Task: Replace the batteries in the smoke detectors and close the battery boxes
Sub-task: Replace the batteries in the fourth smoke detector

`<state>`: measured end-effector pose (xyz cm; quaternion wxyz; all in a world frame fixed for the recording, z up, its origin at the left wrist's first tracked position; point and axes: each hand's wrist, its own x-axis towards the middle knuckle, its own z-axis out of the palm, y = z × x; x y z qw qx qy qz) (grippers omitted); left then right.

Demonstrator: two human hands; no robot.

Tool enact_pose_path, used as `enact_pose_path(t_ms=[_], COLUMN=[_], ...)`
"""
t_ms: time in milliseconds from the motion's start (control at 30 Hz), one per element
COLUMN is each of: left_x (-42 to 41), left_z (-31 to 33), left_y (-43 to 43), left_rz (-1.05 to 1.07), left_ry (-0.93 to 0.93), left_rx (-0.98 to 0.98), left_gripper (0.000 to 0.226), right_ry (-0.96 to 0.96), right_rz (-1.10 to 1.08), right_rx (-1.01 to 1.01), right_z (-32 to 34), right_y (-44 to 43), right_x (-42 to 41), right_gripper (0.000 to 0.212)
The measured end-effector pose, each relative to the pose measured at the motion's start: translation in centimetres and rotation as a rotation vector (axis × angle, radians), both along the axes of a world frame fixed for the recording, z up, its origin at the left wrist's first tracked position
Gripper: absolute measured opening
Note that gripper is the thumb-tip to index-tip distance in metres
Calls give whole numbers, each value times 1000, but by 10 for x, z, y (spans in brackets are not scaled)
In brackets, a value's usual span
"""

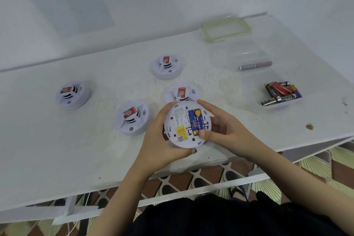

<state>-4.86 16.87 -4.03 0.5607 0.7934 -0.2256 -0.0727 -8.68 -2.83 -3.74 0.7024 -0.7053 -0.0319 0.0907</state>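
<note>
1. Lap [229, 216] is nearest, in dark cloth. Both forearms reach from it over the near edge of the bench [95, 149].
2. Held detector [186, 126]: lifted just above the bench's near edge, underside up. Battery box is open, with no cover on it.
3. Left grip [156, 140]: fingers and thumb curled round the left and near rim, cradling the disc.
4. Right grip [224, 126]: fingers wrapped on the right rim, thumb pressed on the near end of the blue cells [196, 120].
5. Handling, judged:
   - Light, hollow, stiff plastic.
   - Rim is smooth and could slip, so take hold across it with one hand and work with the other.
   - Contact tabs and cover clips are probably thin; push cells at their ends, gently.
   - Cells are small and slick, and will roll if dropped.
6. Detectors: five. One is held. Four sit on the bench, sensor side up, with red labels:
   - left detector [72, 95]
   - far detector [166, 66]
   - mid detector [133, 117]
   - near detector [182, 93], just beyond the held one and partly hidden by it.
7. Cells:
   - Two blue ones lie side by side in the open box.
   - Loose pile [279, 92] at right, red and black, overlapping: at least six, exact count unclear.
   - Clear tub [249, 59] holds one or two more, too blurred to tell.
8. Lid [226, 28]: one, green-rimmed, at the far right of the bench.
</note>
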Motion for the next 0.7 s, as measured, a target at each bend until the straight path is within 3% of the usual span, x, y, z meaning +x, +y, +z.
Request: enact_pose_path(t_ms=[400,700], left_x=[-1,4], left_z=[2,-3], left_y=[8,12], left_rz=[0,-20], left_ry=[-38,-36], left_rx=[-70,-71], left_gripper=[93,96], right_ry=[-61,-65], right_rz=[-224,-140], right_rx=[68,8], right_z=[7,14], right_y=[27,23], right_x=[-2,-2], right_gripper=[62,55])
